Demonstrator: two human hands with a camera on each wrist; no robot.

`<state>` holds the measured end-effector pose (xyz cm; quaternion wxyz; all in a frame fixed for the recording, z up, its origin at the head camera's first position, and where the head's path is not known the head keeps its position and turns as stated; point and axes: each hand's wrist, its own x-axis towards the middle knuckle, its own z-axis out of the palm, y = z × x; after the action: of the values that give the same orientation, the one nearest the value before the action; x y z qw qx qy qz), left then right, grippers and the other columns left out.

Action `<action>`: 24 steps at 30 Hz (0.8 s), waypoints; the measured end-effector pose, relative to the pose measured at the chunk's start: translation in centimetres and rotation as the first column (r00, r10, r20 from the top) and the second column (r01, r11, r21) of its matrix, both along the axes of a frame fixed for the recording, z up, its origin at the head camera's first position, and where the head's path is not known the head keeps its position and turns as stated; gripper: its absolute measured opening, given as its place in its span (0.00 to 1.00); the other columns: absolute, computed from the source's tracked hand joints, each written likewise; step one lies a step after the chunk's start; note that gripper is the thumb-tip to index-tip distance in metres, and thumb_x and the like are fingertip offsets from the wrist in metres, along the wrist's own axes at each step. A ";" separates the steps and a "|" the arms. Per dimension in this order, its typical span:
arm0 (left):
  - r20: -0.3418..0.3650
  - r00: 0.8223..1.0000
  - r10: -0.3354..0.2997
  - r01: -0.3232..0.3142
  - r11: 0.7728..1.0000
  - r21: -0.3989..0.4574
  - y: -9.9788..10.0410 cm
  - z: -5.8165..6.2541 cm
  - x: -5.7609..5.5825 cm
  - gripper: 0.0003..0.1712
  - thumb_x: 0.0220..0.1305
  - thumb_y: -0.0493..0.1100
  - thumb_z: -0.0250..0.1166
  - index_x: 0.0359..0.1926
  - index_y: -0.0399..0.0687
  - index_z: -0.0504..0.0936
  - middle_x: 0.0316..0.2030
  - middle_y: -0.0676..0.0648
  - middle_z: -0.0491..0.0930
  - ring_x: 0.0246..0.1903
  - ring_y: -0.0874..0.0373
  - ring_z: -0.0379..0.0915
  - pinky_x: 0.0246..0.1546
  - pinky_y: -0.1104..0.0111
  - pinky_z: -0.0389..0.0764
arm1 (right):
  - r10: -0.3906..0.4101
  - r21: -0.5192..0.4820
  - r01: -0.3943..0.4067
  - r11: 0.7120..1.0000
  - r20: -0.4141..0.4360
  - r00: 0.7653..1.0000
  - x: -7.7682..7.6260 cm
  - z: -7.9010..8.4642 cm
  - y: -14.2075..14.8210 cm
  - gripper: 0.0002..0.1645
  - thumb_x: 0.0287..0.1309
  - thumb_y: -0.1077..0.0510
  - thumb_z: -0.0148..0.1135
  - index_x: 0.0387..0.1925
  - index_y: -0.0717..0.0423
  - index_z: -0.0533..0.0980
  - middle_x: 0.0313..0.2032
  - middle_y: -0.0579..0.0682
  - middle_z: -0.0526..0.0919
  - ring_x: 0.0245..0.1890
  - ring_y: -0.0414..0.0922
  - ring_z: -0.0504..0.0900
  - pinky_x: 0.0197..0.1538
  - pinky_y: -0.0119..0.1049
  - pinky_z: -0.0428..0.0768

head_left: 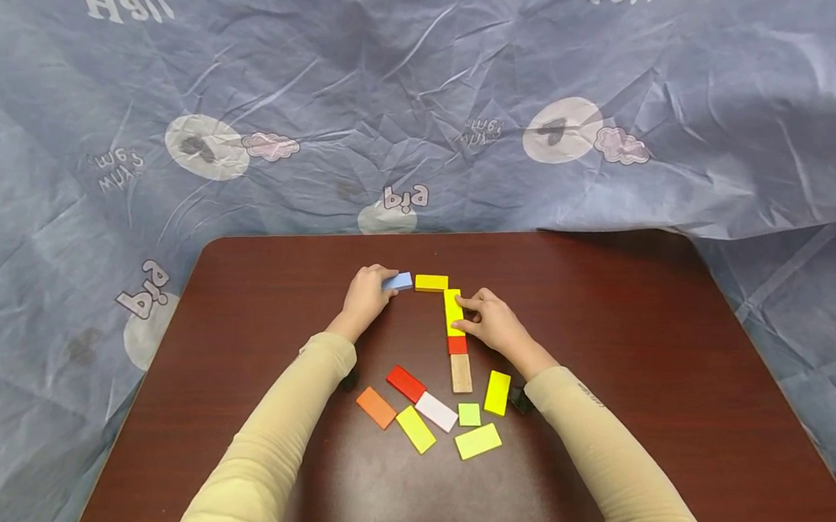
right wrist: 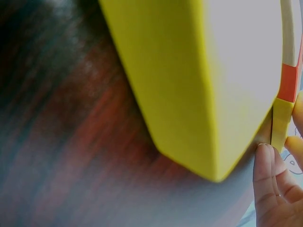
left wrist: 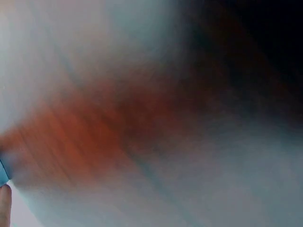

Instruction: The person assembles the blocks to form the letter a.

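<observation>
Blue block (head_left: 401, 281) and yellow block (head_left: 452, 312), toward the far side of a brown table (head_left: 620, 327). Left hand (head_left: 363, 296): thumb and fingers bent, pinching the blue block just beside a crosswise yellow block (head_left: 432, 283). Right hand (head_left: 497, 323): thumb and forefinger curved, tips slightly parted, apparently gripping the yellow block, which heads a row with a red block (head_left: 458, 345) and a tan block (head_left: 461, 373). Step in hand, as judged: aligning blocks in an angled line. Next move seems to call for squaring the blue block, then releasing without nudging neighbours. Loose blocks (head_left: 436, 412) lie in the foreground. Lettering: the cloth (head_left: 372, 61) behind reads roughly "Haii"; its other words are uncertain. Writing on the right sleeve (head_left: 606, 452) is illegible. No brand shows on the blocks.
</observation>
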<state>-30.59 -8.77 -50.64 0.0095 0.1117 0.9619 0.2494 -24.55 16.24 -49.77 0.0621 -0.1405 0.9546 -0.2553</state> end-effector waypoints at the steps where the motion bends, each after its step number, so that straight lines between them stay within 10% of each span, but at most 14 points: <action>1: -0.002 1.000 -0.003 0.003 1.000 -0.004 0.0 0.0 0.0 0.26 0.62 0.40 0.69 0.62 0.47 0.79 0.59 0.44 0.79 0.57 0.46 0.73 0.60 0.60 0.75 | 0.001 0.002 -0.001 1.000 -0.003 1.000 0.0 0.0 0.0 0.35 0.57 0.49 0.70 0.65 0.54 0.73 0.41 0.54 0.74 0.31 0.43 0.73 0.36 0.33 0.72; 24: -0.023 0.998 -0.065 0.065 0.998 -0.016 0.1 0.2 0.3 0.29 0.62 0.43 0.70 0.64 0.46 0.76 0.62 0.43 0.75 0.61 0.45 0.69 0.63 0.60 0.72 | 0.017 0.008 -0.017 1.000 -0.023 1.000 -0.2 0.0 0.1 0.35 0.58 0.49 0.70 0.65 0.55 0.73 0.42 0.56 0.75 0.32 0.44 0.73 0.38 0.34 0.73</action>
<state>-30.24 -8.63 -50.46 0.0072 0.1457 0.9597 0.2401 -24.71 16.32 -49.76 0.0538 -0.1513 0.9550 -0.2494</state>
